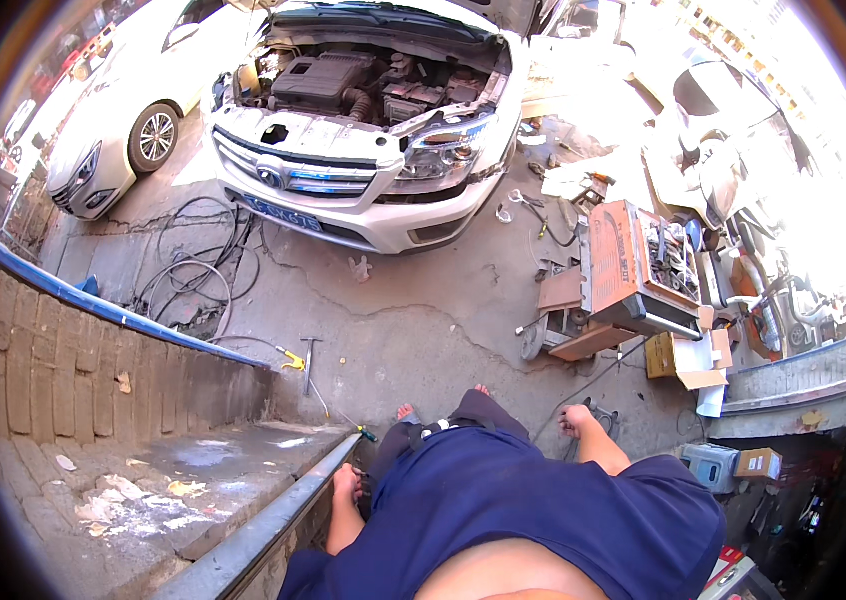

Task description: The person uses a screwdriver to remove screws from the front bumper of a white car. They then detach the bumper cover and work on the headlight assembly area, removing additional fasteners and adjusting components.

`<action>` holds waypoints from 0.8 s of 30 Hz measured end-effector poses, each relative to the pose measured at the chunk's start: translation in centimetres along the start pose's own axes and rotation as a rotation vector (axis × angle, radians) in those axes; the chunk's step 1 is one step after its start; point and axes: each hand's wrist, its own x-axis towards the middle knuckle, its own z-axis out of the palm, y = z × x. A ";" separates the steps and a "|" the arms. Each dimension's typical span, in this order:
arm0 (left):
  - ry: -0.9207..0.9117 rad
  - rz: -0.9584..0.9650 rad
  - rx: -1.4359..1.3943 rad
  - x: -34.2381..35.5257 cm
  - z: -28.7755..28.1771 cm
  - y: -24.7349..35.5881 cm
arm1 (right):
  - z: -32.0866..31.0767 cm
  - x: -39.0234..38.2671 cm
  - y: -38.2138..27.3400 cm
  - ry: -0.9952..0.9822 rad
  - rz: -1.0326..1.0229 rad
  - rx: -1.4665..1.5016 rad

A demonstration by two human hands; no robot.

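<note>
My left hand (348,482) hangs low beside the metal edge rail (283,500); its fingers are small and partly hidden, so I cannot tell what they hold, if anything. Just ahead of it, by the rail's end, is a tool with a green and dark handle (368,435). Out to my right, my right hand (574,420) is lowered with its fingers curled; whatever may be inside is hidden. Below and beside that hand a dark object with a cable (600,412) lies on the ground. A T-shaped metal bar (309,366) and a yellow air gun (294,360) lie ahead on the left.
Ahead stands a white car (343,185), its hood up and engine exposed. Hoses (198,270) coil on the concrete at left. An orange tool cart (618,260) full of tools stands right, with an open carton (698,365) beside it. A brick wall (93,370) bounds the left.
</note>
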 end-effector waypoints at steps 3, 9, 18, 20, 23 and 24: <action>0.083 0.082 0.080 -0.2 0.3 0.0 | 0.2 0.3 -0.3 -0.034 0.008 -0.002; 0.050 0.123 0.029 -1.1 0.7 0.3 | 1.5 -0.9 -2.9 -0.037 -0.034 0.016; 0.087 0.002 0.004 -0.7 0.4 -2.5 | 2.1 -2.6 -4.8 -0.020 -0.092 -0.019; 0.074 0.006 0.022 -0.6 0.3 -3.0 | 2.2 -2.4 -4.7 -0.055 -0.076 -0.019; 0.064 -0.021 -0.069 -1.0 0.0 -3.8 | 2.3 -2.3 -4.5 -0.068 -0.027 0.027; 0.063 0.000 -0.076 -1.1 -0.1 -4.1 | 2.3 -2.2 -4.6 -0.068 -0.016 0.014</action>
